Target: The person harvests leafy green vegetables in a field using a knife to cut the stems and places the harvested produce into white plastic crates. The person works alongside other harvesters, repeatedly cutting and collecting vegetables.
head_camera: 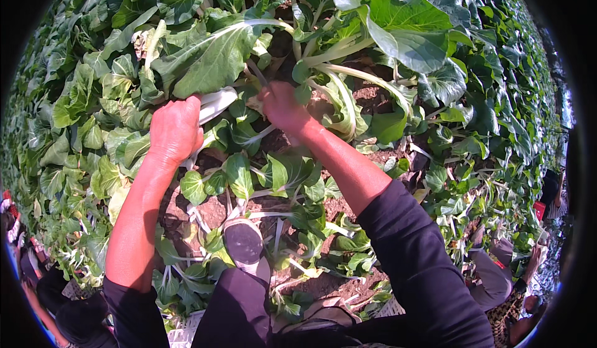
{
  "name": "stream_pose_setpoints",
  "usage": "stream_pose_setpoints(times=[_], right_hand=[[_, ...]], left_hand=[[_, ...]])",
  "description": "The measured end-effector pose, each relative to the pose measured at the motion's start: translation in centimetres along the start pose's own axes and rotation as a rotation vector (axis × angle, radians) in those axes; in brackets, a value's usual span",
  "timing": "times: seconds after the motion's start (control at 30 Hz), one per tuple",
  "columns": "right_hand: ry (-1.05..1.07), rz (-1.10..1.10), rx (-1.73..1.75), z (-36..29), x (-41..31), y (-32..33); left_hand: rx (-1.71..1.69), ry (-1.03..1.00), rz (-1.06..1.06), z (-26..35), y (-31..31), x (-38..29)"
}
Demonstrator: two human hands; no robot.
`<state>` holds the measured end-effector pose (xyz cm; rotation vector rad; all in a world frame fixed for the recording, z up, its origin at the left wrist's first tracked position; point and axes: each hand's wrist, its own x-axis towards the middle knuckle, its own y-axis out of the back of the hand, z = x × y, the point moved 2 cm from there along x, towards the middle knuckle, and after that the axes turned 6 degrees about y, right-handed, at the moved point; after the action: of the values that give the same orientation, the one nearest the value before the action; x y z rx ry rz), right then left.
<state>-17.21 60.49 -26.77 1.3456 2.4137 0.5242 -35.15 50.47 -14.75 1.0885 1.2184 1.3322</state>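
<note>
My left hand (pixel 175 126) is closed around a head of leafy greens like bok choy. Its white stalk base (pixel 218 104) points right, out of my fist. Just right of it, my right hand (pixel 283 105) grips a narrow grey knife (pixel 257 73); the blade slants up and left among the stems, and its handle is hidden in my fingers. A large drooping leaf (pixel 217 52) hangs above both hands. Beyond my right hand stands a rooted plant with broad green leaves (pixel 406 35) and pale stems.
Cut leaves (pixel 240 175) and pale stems litter the brown soil (pixel 212 212) around my shoe (pixel 243 240). White plastic crates (pixel 186 329) stand behind me. Other people crouch at the lower left (pixel 81 317) and lower right (pixel 489 273). Dense greens fill the ground ahead and on both sides.
</note>
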Motion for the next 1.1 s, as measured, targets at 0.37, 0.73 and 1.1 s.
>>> stream_pose_setpoints(times=[0.37, 0.73, 1.1], right_hand=[[0.276, 0.114, -0.062, -0.5, 0.4, -1.2], [-0.047, -0.29, 0.029, -0.8, -4.1, -1.6], [-0.247, -0.062, 1.165, -10.1, -12.3, 5.6]], left_hand=[[-0.039, 0.1, -0.038, -0.6, -0.9, -0.6], [-0.266, 0.33, -0.026, -0.3, 0.2, -0.8], [-1.338, 0.522, -0.022, 4.8, 6.5, -9.7]])
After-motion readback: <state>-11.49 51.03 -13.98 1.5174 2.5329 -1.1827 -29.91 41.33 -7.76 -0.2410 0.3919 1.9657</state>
